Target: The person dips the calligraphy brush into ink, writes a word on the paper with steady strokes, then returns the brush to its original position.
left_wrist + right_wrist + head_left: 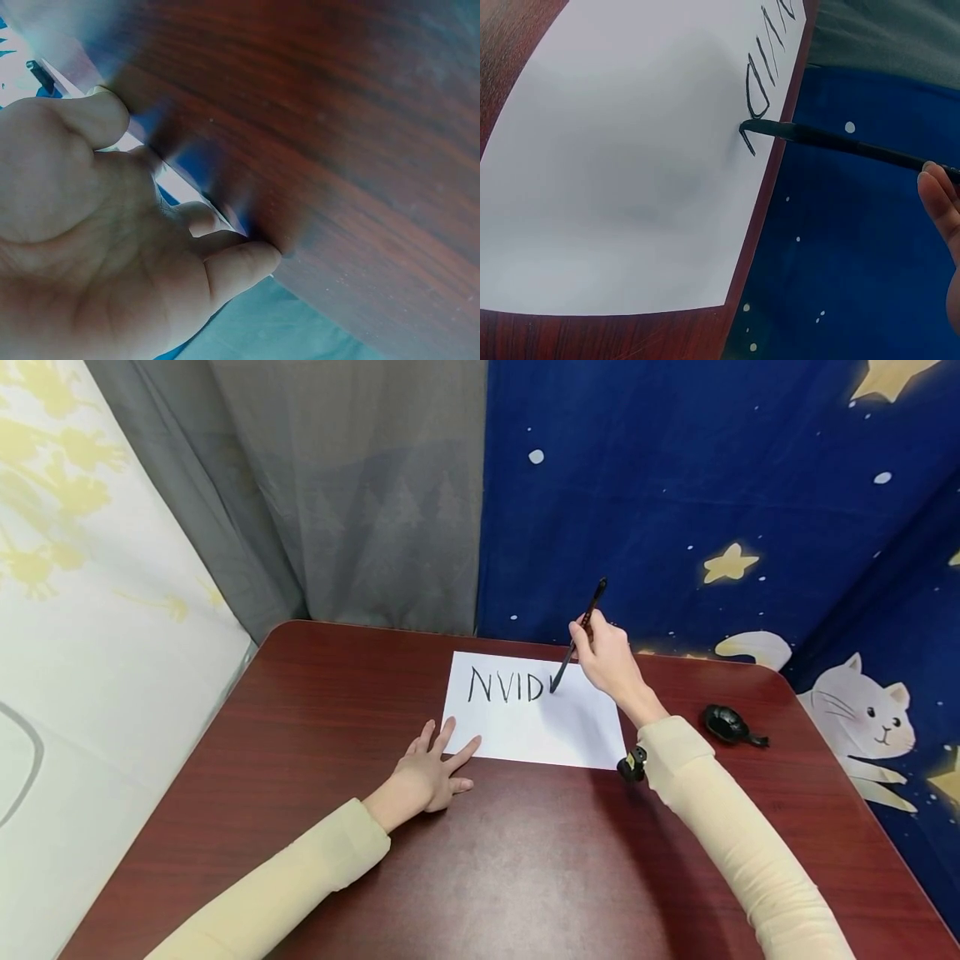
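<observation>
A white sheet of paper [525, 739] lies on the table with the black letters NVID [506, 686] near its far edge. My right hand [611, 658] pinches a dark, slim paintbrush [576, 639] by the handle, tilted over the sheet. In the right wrist view, the brush's black tip [761, 127] meets the paper at a short slanted stroke [748, 142] beside the D. With fingers spread, my left hand [426, 777] rests at the sheet's near left corner, fingertips over its edge. The left wrist view shows that palm [97, 247] from below, close to the wood.
A small black glossy dish [726, 724] with a narrow stem stands on the reddish-brown table [337, 693], right of my right forearm. A black wrist device [633, 764] hangs at the right cuff. Grey and blue curtains [600, 510] hang behind the table's far edge.
</observation>
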Demonstrator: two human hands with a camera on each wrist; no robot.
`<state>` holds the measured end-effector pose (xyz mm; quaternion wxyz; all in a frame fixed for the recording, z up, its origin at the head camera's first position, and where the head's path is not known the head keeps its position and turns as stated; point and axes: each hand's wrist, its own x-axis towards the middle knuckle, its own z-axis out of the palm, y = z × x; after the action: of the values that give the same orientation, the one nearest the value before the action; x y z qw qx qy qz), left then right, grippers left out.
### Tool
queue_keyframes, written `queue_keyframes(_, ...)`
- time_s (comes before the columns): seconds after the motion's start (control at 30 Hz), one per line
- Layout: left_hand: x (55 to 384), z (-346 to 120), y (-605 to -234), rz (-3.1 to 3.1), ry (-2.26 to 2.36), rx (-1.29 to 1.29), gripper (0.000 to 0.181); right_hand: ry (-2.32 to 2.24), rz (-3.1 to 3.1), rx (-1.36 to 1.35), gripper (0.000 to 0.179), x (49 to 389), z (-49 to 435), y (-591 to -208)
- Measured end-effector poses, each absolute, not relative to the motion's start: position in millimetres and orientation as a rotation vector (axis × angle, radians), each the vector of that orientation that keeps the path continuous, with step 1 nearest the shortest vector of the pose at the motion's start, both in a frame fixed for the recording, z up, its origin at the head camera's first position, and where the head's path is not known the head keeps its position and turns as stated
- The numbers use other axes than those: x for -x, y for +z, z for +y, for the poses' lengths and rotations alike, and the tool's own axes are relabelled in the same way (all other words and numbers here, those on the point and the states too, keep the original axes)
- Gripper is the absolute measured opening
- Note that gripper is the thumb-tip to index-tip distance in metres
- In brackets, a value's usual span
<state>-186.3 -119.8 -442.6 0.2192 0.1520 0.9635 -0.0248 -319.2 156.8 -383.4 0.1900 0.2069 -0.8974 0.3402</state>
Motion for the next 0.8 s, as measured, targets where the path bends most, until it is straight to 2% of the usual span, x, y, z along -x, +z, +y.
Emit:
queue_keyframes(0.27,189,-119,-447,2.637,-0.112,-0.414,0.065,0.959,-2.535,-0.586,0.029,319,156,-383)
queue_keyframes(0.5,184,-118,-437,2.656,-0.088,-0.427,0.064,0.972,-2.532,-0.59,0.029,318,156,-381)
queue_keyframes(0.8,191,-120,-453,2.655,-0.111,-0.427,0.065,0.954,-2.423,-0.623,0.027,320,162,-373)
